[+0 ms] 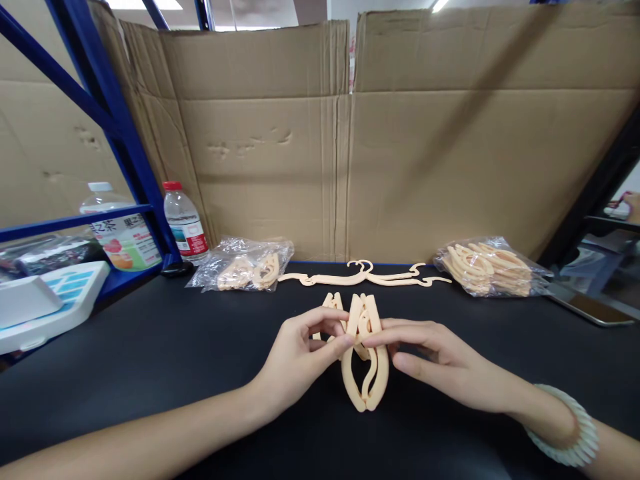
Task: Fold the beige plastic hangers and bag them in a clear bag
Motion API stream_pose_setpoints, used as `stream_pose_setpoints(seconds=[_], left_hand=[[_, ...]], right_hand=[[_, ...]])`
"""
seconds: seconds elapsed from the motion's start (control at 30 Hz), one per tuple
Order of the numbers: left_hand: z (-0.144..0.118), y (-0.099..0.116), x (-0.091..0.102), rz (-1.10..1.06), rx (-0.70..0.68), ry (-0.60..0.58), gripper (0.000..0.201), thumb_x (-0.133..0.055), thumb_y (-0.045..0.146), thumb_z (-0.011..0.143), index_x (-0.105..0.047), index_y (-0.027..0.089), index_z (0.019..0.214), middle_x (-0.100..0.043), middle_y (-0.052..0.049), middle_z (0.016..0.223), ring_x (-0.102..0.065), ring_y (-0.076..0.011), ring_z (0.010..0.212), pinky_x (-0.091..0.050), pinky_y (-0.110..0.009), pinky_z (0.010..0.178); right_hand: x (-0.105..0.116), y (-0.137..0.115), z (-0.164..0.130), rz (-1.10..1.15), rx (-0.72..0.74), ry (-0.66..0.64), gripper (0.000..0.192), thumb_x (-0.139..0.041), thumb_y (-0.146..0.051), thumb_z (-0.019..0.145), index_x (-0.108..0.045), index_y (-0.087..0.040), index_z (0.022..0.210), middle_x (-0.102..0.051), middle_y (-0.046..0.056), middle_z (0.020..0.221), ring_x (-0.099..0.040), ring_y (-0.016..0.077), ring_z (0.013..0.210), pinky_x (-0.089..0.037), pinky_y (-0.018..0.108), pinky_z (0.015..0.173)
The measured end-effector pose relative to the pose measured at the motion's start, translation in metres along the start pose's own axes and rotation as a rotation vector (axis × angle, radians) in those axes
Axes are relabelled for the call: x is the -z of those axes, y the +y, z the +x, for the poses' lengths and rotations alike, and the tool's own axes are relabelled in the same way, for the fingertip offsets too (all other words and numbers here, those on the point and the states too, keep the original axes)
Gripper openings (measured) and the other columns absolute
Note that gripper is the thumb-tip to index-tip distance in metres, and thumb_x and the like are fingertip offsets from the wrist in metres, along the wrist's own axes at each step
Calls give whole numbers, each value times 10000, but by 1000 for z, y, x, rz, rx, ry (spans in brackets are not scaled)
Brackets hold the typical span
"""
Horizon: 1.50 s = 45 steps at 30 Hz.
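A folded, cream-coloured hanger (381, 373) is held between two bare hands near the middle of the dark counter (200, 393), with its curved limbs brought together at the near end. Whether its weight is borne by the counter or by the hands cannot be told.

By the left hand (287, 357), the hanger's left limb is taken between thumb and forefinger, and that grip is clamped on it. By the right hand (445, 360), the right limb is touched with the fingertips while the thumb is kept just beside it; whether this grip is clamped or only rested there cannot be told.

Just behind, a second folded hanger (330, 301) is partly hidden by the left hand. Further back, unfolded hangers (340, 278) are laid between a clear bag of hangers (240, 265) on the left and another bag (493, 267) on the right.

The held hanger is judged to be light, stiff plastic, fairly smooth, so a slip is possible under a loose pinch. It is best taken by the thick outer limbs, one side to each hand; the thin inner strip should be spared, since it is likely the part most easily bent or snapped.
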<state>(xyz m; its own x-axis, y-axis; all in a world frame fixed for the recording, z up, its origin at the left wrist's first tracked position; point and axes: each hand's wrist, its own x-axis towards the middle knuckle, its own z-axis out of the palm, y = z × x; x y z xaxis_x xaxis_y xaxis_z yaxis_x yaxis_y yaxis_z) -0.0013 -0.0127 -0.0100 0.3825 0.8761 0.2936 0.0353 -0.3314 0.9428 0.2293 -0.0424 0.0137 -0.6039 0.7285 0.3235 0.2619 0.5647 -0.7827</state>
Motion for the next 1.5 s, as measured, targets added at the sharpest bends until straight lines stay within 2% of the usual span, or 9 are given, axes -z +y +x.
stream_pose_setpoints(seconds=[0.13,0.23,0.37,0.47,0.6,0.73,0.87,1.1,1.5], left_hand=[[0,1,2,45,11,-20,270,-669,338,814,-675,194,1043,-656,-38,852,-636,-184,815,-549,-292,715],[0,3,6,211,-53,-25,233,-605,304,856,-668,204,1056,-688,-49,932,-649,-193,874,-544,-304,765],[2,3,13,578,-236,-96,230,-542,240,878,-650,221,1079,-658,-60,1087,-604,-211,1034,-493,-356,919],[1,2,14,783,-293,-226,306,-542,256,873,-603,237,1173,-586,-75,1247,-497,-246,1207,-396,-431,1048],[-6,4,12,956,-198,-373,510,-543,401,878,-449,294,1368,-349,-61,1510,-258,-331,1399,-199,-592,1125],[-10,9,12,995,-144,-488,609,-495,480,897,-299,343,1457,-174,-28,1578,-109,-367,1437,-119,-660,1105],[-11,11,13,988,-162,-530,635,-488,494,900,-244,367,1472,-181,-35,1572,-107,-378,1432,-130,-672,1091],[-12,7,12,1061,-160,-490,623,-449,521,910,-240,363,1475,-179,-37,1571,-134,-388,1426,-156,-673,1085],[-9,4,12,1076,-146,-465,613,-437,542,906,-261,368,1467,-190,-37,1575,-133,-381,1429,-155,-679,1081]], right_hand=[[3,0,1,131,-27,-15,288,-547,-284,930,-636,-305,1202,-555,50,1283,-547,209,1167,-454,358,990],[10,9,4,198,-89,90,302,-575,-339,905,-646,-255,1187,-574,78,1235,-602,203,1033,-525,304,829],[24,33,8,106,-269,292,384,-603,-453,850,-677,-158,1084,-651,88,961,-590,158,707,-503,274,614],[32,49,7,4,-393,293,419,-584,-489,831,-667,-131,1033,-620,54,769,-542,152,609,-473,287,569],[33,52,3,-285,-343,186,379,-515,-468,877,-617,-171,1089,-612,68,912,-560,192,759,-490,349,719],[30,40,-3,-523,-300,15,481,-529,-477,890,-497,-237,1306,-544,80,1089,-522,237,993,-419,420,933],[28,31,-4,-583,-322,-70,535,-514,-506,898,-442,-250,1362,-501,81,1081,-510,238,989,-421,416,926],[23,32,-4,-646,-289,-100,623,-525,-553,882,-405,-227,1399,-481,83,1045,-506,237,941,-431,413,895],[21,33,-3,-695,-272,-97,632,-496,-586,885,-414,-220,1393,-495,86,1023,-505,246,923,-435,423,865]])
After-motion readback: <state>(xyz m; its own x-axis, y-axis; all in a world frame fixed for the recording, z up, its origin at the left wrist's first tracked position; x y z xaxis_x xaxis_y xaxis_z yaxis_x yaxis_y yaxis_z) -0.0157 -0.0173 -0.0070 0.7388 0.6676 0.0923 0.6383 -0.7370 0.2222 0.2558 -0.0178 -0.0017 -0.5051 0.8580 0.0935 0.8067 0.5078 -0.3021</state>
